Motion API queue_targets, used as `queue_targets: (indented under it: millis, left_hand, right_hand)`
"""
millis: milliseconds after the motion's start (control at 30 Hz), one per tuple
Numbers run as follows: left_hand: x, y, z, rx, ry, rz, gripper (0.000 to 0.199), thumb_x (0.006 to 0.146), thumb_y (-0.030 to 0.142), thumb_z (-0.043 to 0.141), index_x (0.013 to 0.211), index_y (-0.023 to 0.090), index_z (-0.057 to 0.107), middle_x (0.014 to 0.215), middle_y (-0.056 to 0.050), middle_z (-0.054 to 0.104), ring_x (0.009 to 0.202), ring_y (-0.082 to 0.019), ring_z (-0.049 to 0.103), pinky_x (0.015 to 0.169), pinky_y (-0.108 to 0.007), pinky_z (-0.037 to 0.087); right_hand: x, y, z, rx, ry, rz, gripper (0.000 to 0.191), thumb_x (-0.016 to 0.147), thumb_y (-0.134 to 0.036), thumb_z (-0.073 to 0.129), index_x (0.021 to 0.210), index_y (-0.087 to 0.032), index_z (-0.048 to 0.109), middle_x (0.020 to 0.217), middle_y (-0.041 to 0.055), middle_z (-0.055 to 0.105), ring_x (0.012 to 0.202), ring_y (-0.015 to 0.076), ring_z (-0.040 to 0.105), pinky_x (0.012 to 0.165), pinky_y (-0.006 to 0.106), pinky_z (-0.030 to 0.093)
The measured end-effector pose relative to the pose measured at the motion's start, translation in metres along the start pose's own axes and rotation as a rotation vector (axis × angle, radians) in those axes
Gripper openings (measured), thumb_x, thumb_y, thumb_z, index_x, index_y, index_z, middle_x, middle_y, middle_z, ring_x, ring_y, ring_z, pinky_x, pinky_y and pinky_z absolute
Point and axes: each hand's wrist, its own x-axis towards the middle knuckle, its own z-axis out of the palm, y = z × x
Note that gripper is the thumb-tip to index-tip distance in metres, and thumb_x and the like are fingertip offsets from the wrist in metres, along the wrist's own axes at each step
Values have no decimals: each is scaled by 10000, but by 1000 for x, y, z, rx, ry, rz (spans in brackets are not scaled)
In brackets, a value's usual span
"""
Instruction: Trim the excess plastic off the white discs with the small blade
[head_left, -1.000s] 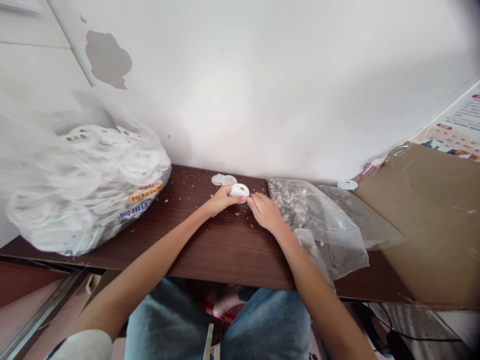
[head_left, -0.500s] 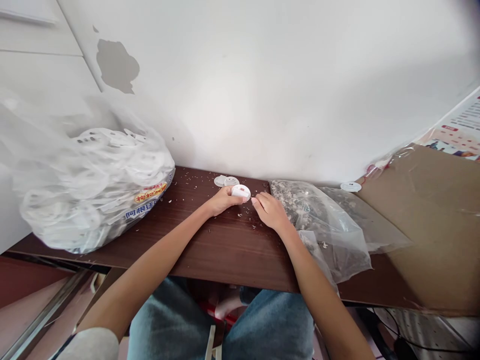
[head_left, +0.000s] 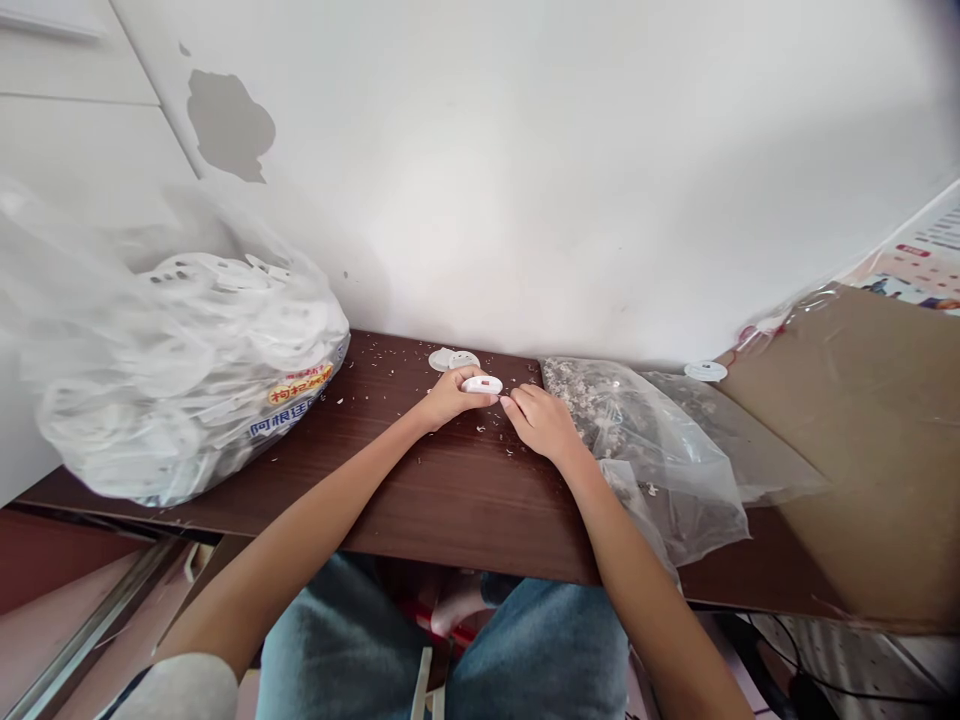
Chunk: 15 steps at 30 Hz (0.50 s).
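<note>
Between the thumb and fingers of my left hand (head_left: 448,400) is a round white plastic disc (head_left: 482,384) with a small rectangular slot near its middle. The disc is tilted, so it looks like a thin oval. My right hand (head_left: 537,415) is closed, its thumb and forefinger pinched together close to the disc's right edge. Whatever those fingers pinch is too small to make out. Just behind my left hand, a couple of similar white discs (head_left: 463,360) lie overlapping on the brown table (head_left: 465,510).
A big clear bag (head_left: 187,400) full of white plastic parts stands at the left. On the right lie clear bags of small grey-brown pieces (head_left: 600,390), another white disc (head_left: 705,371) and a cardboard box (head_left: 862,440). Small white scraps litter the table before the wall (head_left: 480,200).
The disc in my left hand has tipped, so its face now looks narrower. My right fingertips have moved slightly nearer its edge.
</note>
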Motion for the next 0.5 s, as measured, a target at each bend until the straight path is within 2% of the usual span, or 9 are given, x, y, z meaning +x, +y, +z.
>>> queue_targets:
  millis: [133,333,500]
  left_hand:
    - [2,-2,-2,43,4,8,432,701,419,939,978,142,757,925,-32,687,817,-135,585,751,-268,464]
    - [5,-1,-9,-59,-92,-74,448,732,419,922,1050,133,785,1025,-87,737,876,-157,635,772,-280,498]
    - [4,0,-6,-18,-17,-39,417,726,425,908,991,132,775,959,-73,724,831,-159,624,707,-271,497]
  right_hand:
    - [0,1,-3,-19,23,9,463,1157,-459,358,804,-215,533,849,61,642,837,208,595,695,352,330]
    - [1,1,-2,47,24,64,476,1156,-480,340,798,-220,515,835,57,619,827,211,586,679,343,308]
    - [2,-8,0,162,-9,144,464,1152,-501,315,803,-229,456,851,42,608,799,205,577,684,337,321]
